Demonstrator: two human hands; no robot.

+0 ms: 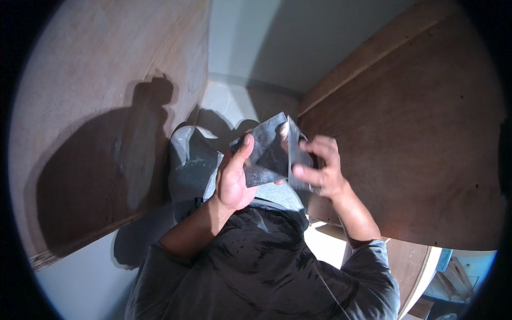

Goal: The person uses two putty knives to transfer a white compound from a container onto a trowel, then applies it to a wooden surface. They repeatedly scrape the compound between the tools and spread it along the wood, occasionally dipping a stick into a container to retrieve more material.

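In front of my body, my left hand (234,181) grips a flat, shiny grey metal plate (266,152), its thumb lying along the near left edge. My right hand (325,168) is closed around a second grey metal plate (298,165), which is turned almost edge-on and somewhat smeared by motion. The two plates meet or nearly meet at the right edge of the first one; whether they touch I cannot tell. A bright reflection shows on the first plate near that edge. My fingers under the left plate are mostly hidden.
A brown wooden panel (96,106) rises on the left, with my shadow on it. Another large wooden panel (410,138) stands close on the right. Ahead is a pale wall (314,42). At the lower right, pieces of wood (453,282) lie beyond the panel.
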